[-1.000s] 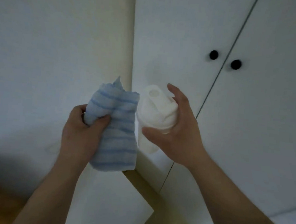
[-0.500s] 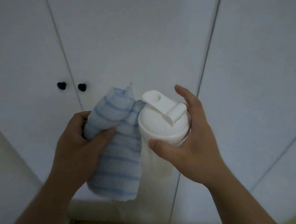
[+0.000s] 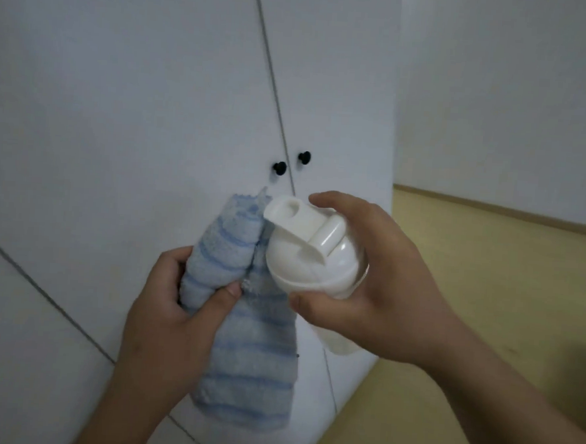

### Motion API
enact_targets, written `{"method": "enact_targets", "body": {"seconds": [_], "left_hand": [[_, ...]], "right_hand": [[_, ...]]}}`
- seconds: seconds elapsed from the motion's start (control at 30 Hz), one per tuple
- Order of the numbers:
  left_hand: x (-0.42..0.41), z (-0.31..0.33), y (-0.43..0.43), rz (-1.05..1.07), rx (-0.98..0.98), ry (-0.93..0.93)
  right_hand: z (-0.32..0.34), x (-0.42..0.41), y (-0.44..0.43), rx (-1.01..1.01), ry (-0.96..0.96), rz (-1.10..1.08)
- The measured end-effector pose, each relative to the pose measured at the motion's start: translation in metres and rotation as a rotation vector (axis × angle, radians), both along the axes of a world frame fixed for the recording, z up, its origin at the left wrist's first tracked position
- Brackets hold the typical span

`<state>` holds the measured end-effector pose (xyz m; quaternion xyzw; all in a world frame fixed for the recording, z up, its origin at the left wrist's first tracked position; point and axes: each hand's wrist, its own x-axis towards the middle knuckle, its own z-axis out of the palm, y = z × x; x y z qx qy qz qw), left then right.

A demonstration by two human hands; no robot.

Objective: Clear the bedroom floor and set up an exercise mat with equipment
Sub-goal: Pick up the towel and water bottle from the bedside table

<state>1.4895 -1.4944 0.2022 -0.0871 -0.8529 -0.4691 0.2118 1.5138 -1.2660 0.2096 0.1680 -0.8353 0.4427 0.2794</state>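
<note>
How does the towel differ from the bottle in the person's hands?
The towel is soft, blue-striped and hangs limp; the bottle is rigid and plain white. The left hand grips the towel; the right hand grips the bottle. Both are held up, side by side.

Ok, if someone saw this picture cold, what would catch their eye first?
Probably the left hand at centre, gripping a blue-striped towel, and the right hand beside it, holding a white shaker bottle with its lid up. Behind them, two black knobs stand out on the white wardrobe doors.
</note>
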Motion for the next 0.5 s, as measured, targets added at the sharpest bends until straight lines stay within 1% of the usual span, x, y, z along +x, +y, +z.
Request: {"method": "enact_targets", "body": {"seconds": [0.13,0.23,0.3,0.43,0.5], "left_hand": [[-0.045,-0.002,0.075,-0.2,0.014,-0.028],[-0.078,-0.005,0.136,-0.341,-0.014,-0.033],[-0.086,-0.002,0.152,-0.37,0.012,-0.028],[-0.12,-0.009,0.215,-0.537,0.025,-0.059],[-0.129,-0.012,0.233,-0.595,0.034,-0.07]], "right_hand": [[-0.003,-0.011,0.063,-0.05,-0.014,-0.205],[-0.009,-0.019,0.113,-0.068,0.016,-0.351],[-0.008,-0.023,0.125,-0.039,0.034,-0.394],[-0.006,-0.028,0.172,-0.031,0.028,-0.586],[-0.006,-0.029,0.185,-0.027,0.023,-0.652]]}}
